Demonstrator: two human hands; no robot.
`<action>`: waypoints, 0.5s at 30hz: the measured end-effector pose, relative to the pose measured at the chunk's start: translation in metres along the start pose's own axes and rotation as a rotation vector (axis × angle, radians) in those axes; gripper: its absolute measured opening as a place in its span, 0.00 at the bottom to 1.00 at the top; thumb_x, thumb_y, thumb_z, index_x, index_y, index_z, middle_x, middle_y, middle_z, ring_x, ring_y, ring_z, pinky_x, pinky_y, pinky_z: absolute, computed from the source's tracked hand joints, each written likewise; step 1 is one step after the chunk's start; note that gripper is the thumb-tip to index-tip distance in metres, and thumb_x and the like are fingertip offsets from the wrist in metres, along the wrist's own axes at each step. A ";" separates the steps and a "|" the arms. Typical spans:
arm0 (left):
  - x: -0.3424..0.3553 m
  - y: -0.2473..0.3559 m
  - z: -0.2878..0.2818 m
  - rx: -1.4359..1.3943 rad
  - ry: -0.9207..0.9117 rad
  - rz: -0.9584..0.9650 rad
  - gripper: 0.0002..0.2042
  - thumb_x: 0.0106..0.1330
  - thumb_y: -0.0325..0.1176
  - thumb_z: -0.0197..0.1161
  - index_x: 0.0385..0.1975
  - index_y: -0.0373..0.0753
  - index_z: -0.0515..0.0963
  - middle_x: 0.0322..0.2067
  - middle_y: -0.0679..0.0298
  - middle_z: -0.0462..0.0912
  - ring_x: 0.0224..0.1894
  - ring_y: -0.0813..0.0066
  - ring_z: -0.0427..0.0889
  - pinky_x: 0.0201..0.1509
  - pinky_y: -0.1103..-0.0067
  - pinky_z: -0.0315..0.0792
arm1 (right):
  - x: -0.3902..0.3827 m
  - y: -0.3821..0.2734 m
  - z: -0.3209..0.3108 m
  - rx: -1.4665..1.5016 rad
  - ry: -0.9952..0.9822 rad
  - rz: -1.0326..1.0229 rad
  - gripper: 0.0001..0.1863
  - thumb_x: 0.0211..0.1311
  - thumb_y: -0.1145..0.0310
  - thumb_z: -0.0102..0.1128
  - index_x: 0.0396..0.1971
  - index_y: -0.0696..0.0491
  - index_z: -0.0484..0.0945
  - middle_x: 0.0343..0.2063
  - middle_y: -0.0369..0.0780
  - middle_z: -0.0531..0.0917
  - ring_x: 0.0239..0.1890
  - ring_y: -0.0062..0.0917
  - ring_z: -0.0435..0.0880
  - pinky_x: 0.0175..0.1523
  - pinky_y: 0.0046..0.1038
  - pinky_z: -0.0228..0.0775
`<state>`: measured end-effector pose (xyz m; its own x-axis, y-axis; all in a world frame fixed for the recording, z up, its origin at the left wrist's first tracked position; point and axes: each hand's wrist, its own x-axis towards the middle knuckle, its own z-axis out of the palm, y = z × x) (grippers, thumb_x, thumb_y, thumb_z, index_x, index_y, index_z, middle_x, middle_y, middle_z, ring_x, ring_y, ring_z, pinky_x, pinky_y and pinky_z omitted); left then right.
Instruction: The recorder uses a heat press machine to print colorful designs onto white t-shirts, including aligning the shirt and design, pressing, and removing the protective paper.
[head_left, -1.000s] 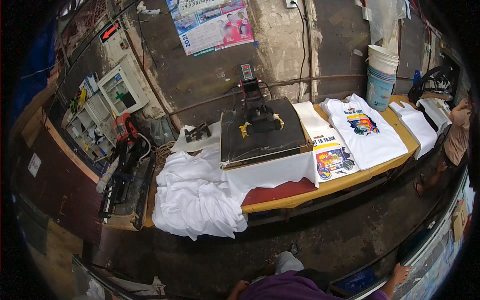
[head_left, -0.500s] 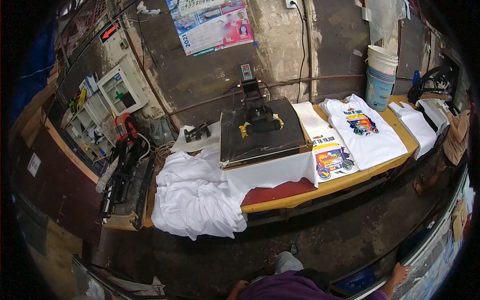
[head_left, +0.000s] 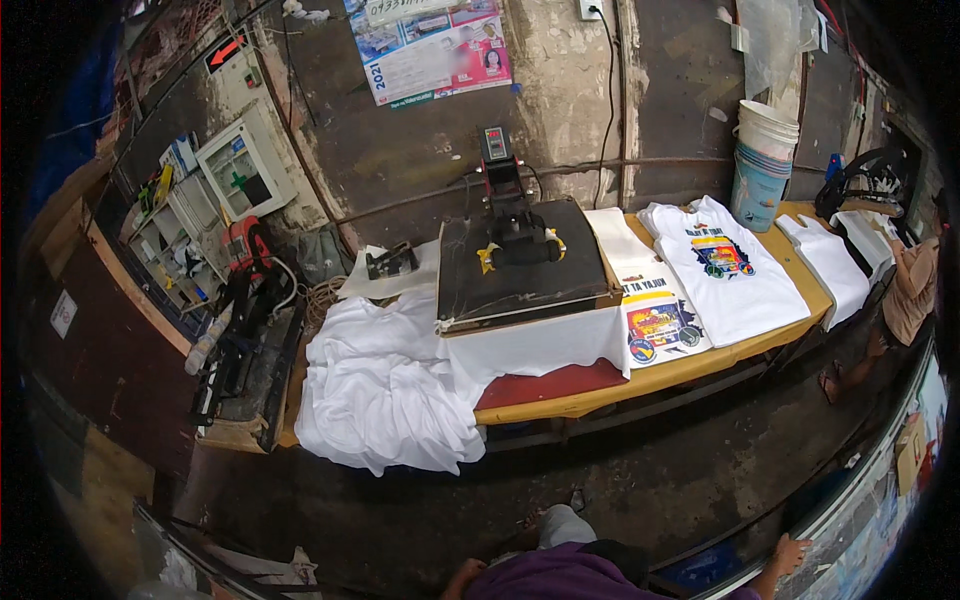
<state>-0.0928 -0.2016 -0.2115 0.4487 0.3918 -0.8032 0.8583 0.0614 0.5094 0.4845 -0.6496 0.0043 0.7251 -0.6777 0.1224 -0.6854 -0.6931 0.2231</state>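
Note:
My right hand (head_left: pixel 790 553) rests on the edge of a panel-like surface (head_left: pixel 850 505) at the lower right, fingers stretched out over it. Low beside my purple shirt is my left hand (head_left: pixel 464 577), partly cut off by the frame; its fingers do not show clearly. In front of me on a long table stands a heat press (head_left: pixel 530 262), its black top plate down. White cloth (head_left: pixel 540 345) hangs from beneath that plate. Left of the press lies a crumpled pile of white shirts (head_left: pixel 385 400). To its right are a printed transfer sheet (head_left: pixel 660 320) and white shirts with a colourful print (head_left: pixel 735 275).
A second press-like machine (head_left: pixel 250 340) stands at the table's left end. Stacked buckets (head_left: pixel 762 165) sit at the back right. More white cloth (head_left: pixel 828 262) lies near another person (head_left: pixel 912 285) at far right. The yellow-covered table (head_left: pixel 560 403) runs across the view.
The view has shifted slightly, so the table and its contents sit a little differently in the picture. My right hand stays on the edge; the press remains down.

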 end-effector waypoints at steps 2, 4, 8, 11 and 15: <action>0.001 0.004 -0.002 -0.020 -0.012 -0.025 0.17 0.55 0.34 0.62 0.44 0.35 0.78 0.41 0.56 0.82 0.42 0.64 0.81 0.47 0.70 0.73 | 0.001 0.004 0.001 0.009 0.001 0.006 0.43 0.55 0.42 0.55 0.66 0.44 0.49 0.49 0.45 0.74 0.53 0.38 0.72 0.46 0.45 0.73; 0.002 -0.004 -0.004 0.084 0.009 0.145 0.16 0.55 0.33 0.62 0.43 0.34 0.79 0.40 0.56 0.82 0.41 0.64 0.81 0.46 0.70 0.73 | 0.000 0.004 -0.001 0.023 -0.004 0.010 0.44 0.55 0.41 0.55 0.66 0.44 0.49 0.47 0.45 0.75 0.52 0.38 0.72 0.45 0.44 0.74; 0.011 -0.029 0.000 -0.068 0.044 0.314 0.15 0.54 0.32 0.62 0.41 0.34 0.80 0.37 0.57 0.83 0.39 0.67 0.81 0.44 0.72 0.73 | -0.003 -0.004 -0.001 -0.008 0.038 -0.055 0.44 0.54 0.41 0.57 0.66 0.45 0.51 0.46 0.45 0.76 0.49 0.37 0.75 0.41 0.41 0.76; 0.009 -0.012 0.006 -0.487 0.144 -0.033 0.14 0.55 0.31 0.61 0.40 0.34 0.80 0.36 0.58 0.83 0.38 0.69 0.80 0.44 0.73 0.73 | 0.003 0.007 0.009 -0.008 0.096 -0.067 0.44 0.53 0.41 0.57 0.65 0.46 0.52 0.45 0.45 0.76 0.47 0.37 0.77 0.39 0.41 0.77; 0.005 0.018 -0.005 -0.084 0.106 -0.052 0.14 0.55 0.31 0.61 0.40 0.34 0.80 0.36 0.59 0.83 0.37 0.70 0.80 0.43 0.73 0.73 | 0.007 0.010 0.022 -0.047 0.196 -0.118 0.44 0.53 0.42 0.58 0.65 0.49 0.53 0.41 0.46 0.78 0.44 0.35 0.79 0.35 0.40 0.79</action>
<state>-0.0764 -0.1943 -0.2048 0.3716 0.4802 -0.7945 0.8539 0.1591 0.4955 0.4812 -0.6672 -0.0134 0.8021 -0.5287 0.2777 -0.5947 -0.7494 0.2910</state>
